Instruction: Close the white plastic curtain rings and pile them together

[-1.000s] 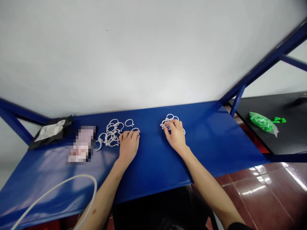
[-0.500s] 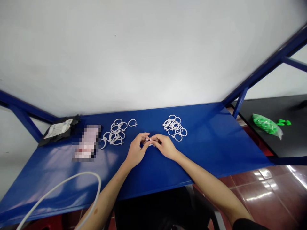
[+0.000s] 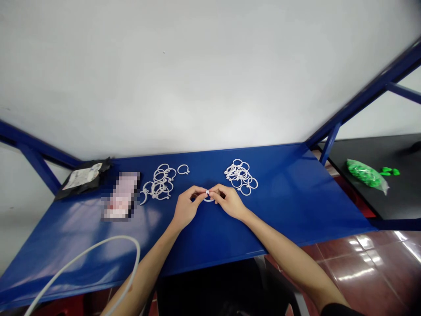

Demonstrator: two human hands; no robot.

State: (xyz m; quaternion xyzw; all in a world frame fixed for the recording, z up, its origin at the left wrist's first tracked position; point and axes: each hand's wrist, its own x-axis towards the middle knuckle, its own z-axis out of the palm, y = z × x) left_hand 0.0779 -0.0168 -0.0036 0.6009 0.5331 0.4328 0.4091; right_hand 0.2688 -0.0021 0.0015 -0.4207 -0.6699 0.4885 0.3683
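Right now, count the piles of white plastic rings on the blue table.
2: the left pile, left of the left hand; the right pile, beyond the right hand. No others visible.

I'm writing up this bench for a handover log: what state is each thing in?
White ring: held, closure unclear
Left hand: pinching the ring
Right hand: pinching the ring
Lone ring: lying flat, apparently open
Left heap: loose, some rings apparently open
Right heap: rings overlapping, closure unclear
Black parcel: lying label-up
Green-filled bag: lying down, seal unclear
Green pieces: loose
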